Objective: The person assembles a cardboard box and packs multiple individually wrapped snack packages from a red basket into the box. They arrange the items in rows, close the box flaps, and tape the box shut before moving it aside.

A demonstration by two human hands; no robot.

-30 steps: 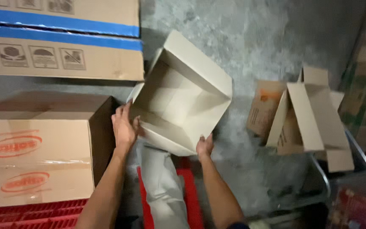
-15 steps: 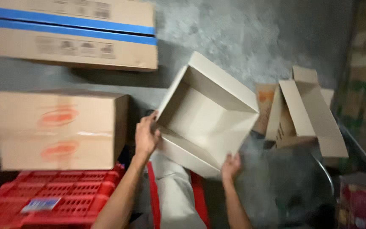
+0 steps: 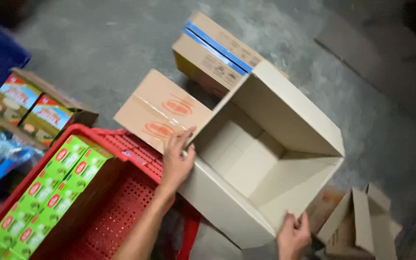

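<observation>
- I see the empty carton (image 3: 266, 159) held up between both hands, tilted so its open mouth faces me; nothing is inside, so as I judge it, any filling is not yet begun.
- My left hand (image 3: 176, 161) clasps the carton's rim at about 9 o'clock, fingers spread over the corner edge.
- My right hand (image 3: 292, 236) grips the bottom corner at about 5 o'clock, fingers curled onto the wall.
- The carton is plain brown cardboard, flaps folded out, inner seams showing, walls straight and undented.
- At 8 o'clock sits a red crate (image 3: 121, 192) with rows of green packets (image 3: 44, 192) along its left side.
- At 11 o'clock a sealed brown box (image 3: 162, 110) rests against the crate; a blue-striped box (image 3: 217, 53) lies at 12 o'clock on the concrete floor (image 3: 97, 48).
</observation>
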